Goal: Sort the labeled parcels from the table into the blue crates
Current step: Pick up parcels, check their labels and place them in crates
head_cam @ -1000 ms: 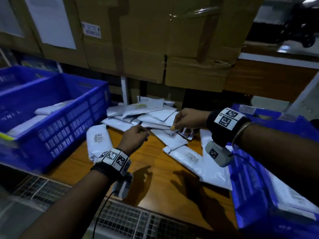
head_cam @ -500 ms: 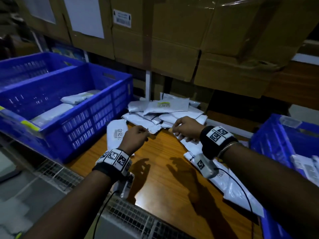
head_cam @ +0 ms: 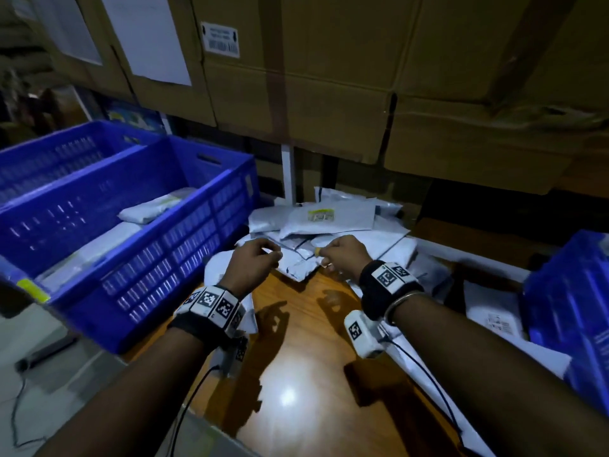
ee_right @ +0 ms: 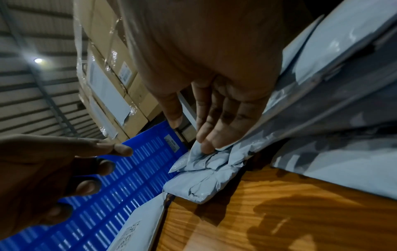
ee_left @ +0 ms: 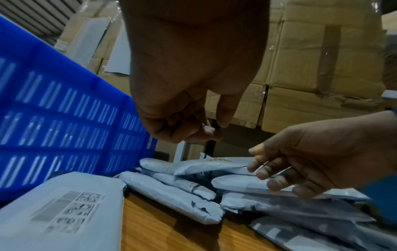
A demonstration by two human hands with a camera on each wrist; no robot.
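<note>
Several grey-white labeled parcels [head_cam: 329, 219] lie heaped at the back of the wooden table [head_cam: 296, 374]. My left hand [head_cam: 273, 253] hovers over the pile's near edge with fingers loosely curled, holding nothing [ee_left: 206, 130]. My right hand [head_cam: 321, 257] is just to its right. Its straight fingertips [ee_right: 206, 146] touch a crumpled small parcel [ee_right: 199, 180] while the thumb stays apart. A labeled parcel [ee_left: 64, 212] lies under my left wrist beside the blue crate [head_cam: 158, 258], which holds a few parcels [head_cam: 148, 209].
A second blue crate [head_cam: 49, 159] stands behind the left one. Another blue crate [head_cam: 566, 308] sits at the right edge, with more parcels [head_cam: 494, 315] beside it. Stacked cardboard boxes [head_cam: 329, 94] overhang the back of the table. A wire shelf edge runs below the table's front.
The view has swung left, so the right crate slid to the frame edge. My right hand moved left from the right-side parcels; both hands now sit close together over the pile's near edge.
</note>
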